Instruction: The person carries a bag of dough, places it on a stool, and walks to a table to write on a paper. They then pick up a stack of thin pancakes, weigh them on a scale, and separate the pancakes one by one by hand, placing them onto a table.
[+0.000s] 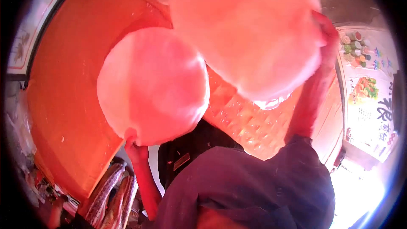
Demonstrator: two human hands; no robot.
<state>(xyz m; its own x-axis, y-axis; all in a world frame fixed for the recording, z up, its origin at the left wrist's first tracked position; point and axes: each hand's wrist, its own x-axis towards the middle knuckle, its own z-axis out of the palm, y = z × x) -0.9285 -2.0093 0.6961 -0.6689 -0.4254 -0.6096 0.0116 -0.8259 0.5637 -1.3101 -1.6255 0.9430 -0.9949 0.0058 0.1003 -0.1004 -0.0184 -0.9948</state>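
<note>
Two pale, round, flat sheets, like thin flatbreads, are in front of me under strong red light. My left hand (133,138) pinches the lower edge of the smaller-looking round sheet (159,82), with the thumb on top and the other fingers hidden beneath. Nearer the camera, the larger-looking round sheet (246,29) is blurred and overlaps the first one in this view. My right hand (324,27) grips its right edge, and most of the fingers are hidden. A bright, ragged rim shows along its lower edge.
Below lies an orange table surface (63,114) with a dimpled clear-looking cover (241,110). Food posters (369,97) line the right side. Long wrapped bundles (104,193) sit at lower left, close to another person's arm (56,214).
</note>
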